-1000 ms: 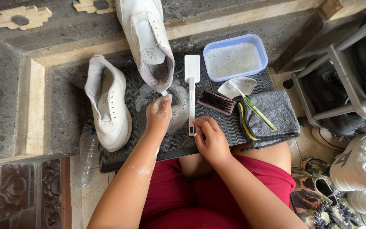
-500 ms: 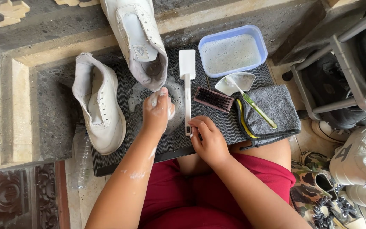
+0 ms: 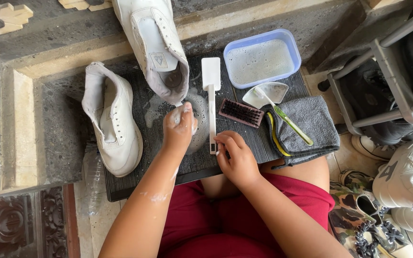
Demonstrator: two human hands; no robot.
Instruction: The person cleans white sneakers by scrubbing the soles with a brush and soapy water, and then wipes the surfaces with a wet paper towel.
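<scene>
Pinching the handle end of a long white brush [image 3: 211,102] lying on the ribbed black mat [image 3: 244,148], the right hand [image 3: 235,157] rests; the soapy left hand [image 3: 179,128] curls closed beside a white shoe [image 3: 155,45].

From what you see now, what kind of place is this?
Probably a home entryway step used for washing shoes: stone steps, a metal shoe rack holding shoes, and a tub of soapy water beside white sneakers.
</scene>
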